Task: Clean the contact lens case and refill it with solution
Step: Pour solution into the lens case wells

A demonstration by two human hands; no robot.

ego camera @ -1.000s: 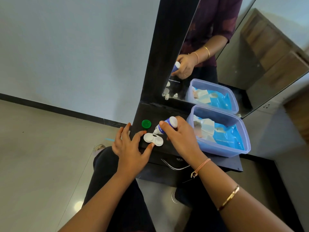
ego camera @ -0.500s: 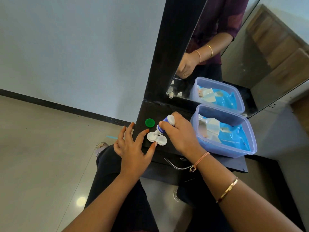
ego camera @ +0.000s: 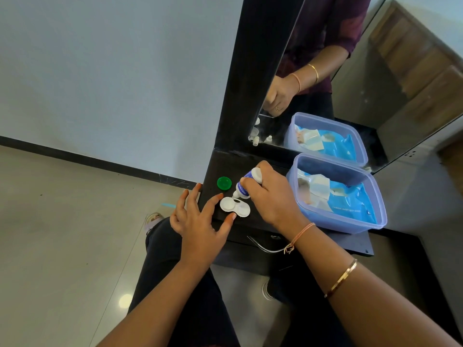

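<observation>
A white two-well contact lens case (ego camera: 234,207) lies open on the black shelf (ego camera: 253,222). My right hand (ego camera: 271,196) grips a small blue-and-white solution bottle (ego camera: 246,185), tipped nozzle-down over the middle of the case. My left hand (ego camera: 198,221) is spread beside the case, index finger and thumb tips touching or almost touching its left and near edges. A green round cap (ego camera: 224,183) lies just behind the case.
A translucent blue plastic tub (ego camera: 350,224) holding blue packets and white sheets stands to the right on the shelf. A mirror (ego camera: 325,83) in a black frame rises behind it. A curved metal handle (ego camera: 263,247) sits below the shelf edge; my legs are underneath.
The bottle has swung from slanted beside the case to nozzle-down over it. My left hand has stayed by the case. The view has shifted slightly.
</observation>
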